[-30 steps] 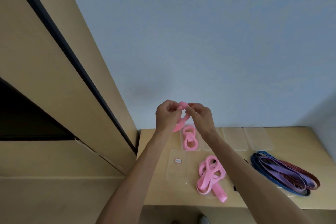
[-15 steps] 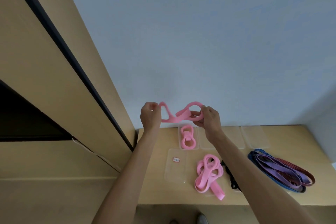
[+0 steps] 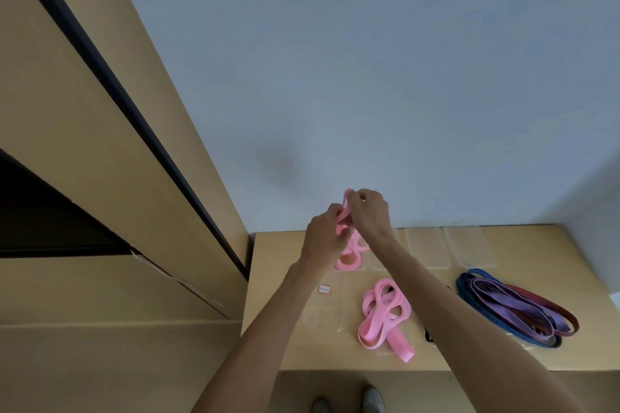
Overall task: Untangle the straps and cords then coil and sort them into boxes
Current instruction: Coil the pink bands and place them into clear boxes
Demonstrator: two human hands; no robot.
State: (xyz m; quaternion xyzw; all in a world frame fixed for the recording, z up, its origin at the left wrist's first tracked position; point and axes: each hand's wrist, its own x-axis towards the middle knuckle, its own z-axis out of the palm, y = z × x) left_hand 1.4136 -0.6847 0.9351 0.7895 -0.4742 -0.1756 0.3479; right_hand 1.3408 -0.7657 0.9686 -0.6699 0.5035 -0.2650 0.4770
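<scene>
Both hands, left (image 3: 323, 238) and right (image 3: 369, 211), pinch a flat pink strap (image 3: 345, 211) above the tan surface (image 3: 268, 295), each grip clamped on it. A coiled pink strap (image 3: 349, 260) fills one clear box (translucent plastic); loose pink straps (image 3: 382, 312) lie nearer.

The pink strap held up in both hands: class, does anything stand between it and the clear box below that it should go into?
Nothing solid blocks the drop. The pink strap, pinched by left hand and right hand, hangs above the clear box, but a coiled pink strap already lies in it.
</scene>
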